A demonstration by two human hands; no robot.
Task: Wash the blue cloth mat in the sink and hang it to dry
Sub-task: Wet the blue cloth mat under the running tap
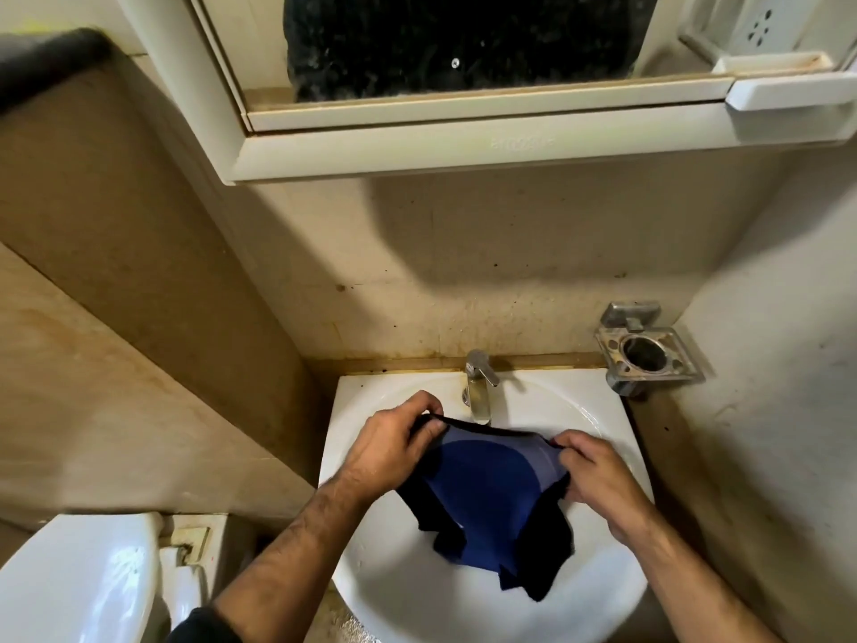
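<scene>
Our left hand (394, 445) curls its fingers and thumb over the top edge of the mat (482, 498), pinching the dark hem at that corner. From there the mat stretches rightward across to our right hand (586, 471), which pinches the opposite top corner between thumb and fingertips. Below and between the two hands the cloth hangs loose over the sink (371, 457), its lower edge folded and drooping toward the basin; whether it touches the basin we cannot tell. Just beyond our left fingers stands the tap (477, 382), and we cannot make out any water running.

We judge the mat to be light and soft: it sags between our grips and folds on itself rather than holding any shape. Wet, it will likely grow heavier and cling, and the thin hem could slip from a fingertip pinch. The best holds seem to be these top corners, where the hem gives a firmer ridge; for wringing we would gather more cloth into each fist. It looks in no way fragile, so a hard squeeze should be safe.
</scene>
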